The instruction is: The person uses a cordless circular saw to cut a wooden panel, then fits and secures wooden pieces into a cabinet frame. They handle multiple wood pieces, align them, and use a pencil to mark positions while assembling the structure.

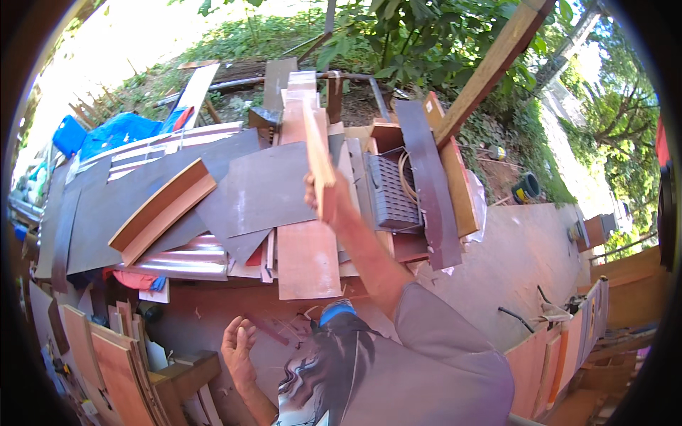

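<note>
My right hand (332, 197) reaches forward over the piled boards, its fingers wrapped round a narrow pale wooden strip (317, 138). The strip points away from me, its far end over a long reddish-brown board (308, 259). Left of that hand lies a dark grey sheet (266, 186), and further left an L-shaped wooden piece (163, 213) rests on more dark sheets. My left hand (239, 348) hangs low near my body, fingers loosely bent and apart, holding nothing.
A grey woven basket (395, 190) sits among planks right of the pile, beside a long dark board (430, 184). Blue tarp (121, 133) lies far left. Boards (117, 369) lean at the lower left, others (561, 362) at the lower right. A wooden post (490, 74) slants across upper right.
</note>
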`<move>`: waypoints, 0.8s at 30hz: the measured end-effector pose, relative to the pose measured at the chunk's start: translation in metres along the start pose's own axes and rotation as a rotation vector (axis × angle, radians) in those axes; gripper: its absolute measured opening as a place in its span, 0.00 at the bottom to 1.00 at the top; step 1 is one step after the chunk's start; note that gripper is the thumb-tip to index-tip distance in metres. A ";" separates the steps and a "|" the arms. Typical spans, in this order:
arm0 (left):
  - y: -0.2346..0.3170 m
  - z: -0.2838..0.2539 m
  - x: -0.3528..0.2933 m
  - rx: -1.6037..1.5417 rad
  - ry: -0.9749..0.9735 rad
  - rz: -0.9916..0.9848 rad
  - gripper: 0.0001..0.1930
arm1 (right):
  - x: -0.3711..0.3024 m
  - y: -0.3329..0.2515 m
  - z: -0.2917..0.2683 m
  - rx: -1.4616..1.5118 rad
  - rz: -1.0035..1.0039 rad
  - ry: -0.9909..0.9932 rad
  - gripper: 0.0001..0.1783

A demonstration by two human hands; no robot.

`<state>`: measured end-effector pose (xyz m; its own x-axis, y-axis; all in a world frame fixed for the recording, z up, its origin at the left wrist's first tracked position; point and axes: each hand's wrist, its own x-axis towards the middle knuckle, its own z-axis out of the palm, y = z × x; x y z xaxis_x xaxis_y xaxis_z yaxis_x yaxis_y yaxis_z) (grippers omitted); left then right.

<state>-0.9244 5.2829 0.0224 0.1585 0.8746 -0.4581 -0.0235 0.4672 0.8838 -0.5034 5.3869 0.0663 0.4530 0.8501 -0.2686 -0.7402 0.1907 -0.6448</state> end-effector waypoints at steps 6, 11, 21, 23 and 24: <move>-0.014 -0.012 -0.010 -0.007 0.049 -0.057 0.21 | -0.037 0.133 -0.108 -0.988 -0.263 0.394 0.26; -0.024 -0.013 -0.012 0.092 0.067 -0.168 0.24 | -0.044 0.177 -0.177 -1.428 -0.101 0.439 0.25; -0.047 -0.005 0.001 0.069 -0.014 -0.125 0.26 | -0.003 0.133 -0.205 -1.692 -0.222 0.503 0.26; -0.052 -0.008 0.000 0.060 -0.042 -0.149 0.25 | 0.004 0.131 -0.194 -1.695 -0.198 0.250 0.25; -0.054 -0.011 -0.002 0.076 0.018 -0.122 0.25 | 0.005 0.131 -0.189 -1.701 -0.191 0.095 0.24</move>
<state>-0.9347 5.2578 -0.0257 0.1376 0.8145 -0.5636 0.0695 0.5596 0.8258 -0.5045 5.3232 -0.1543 0.5378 0.8370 -0.1012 0.6158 -0.4720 -0.6309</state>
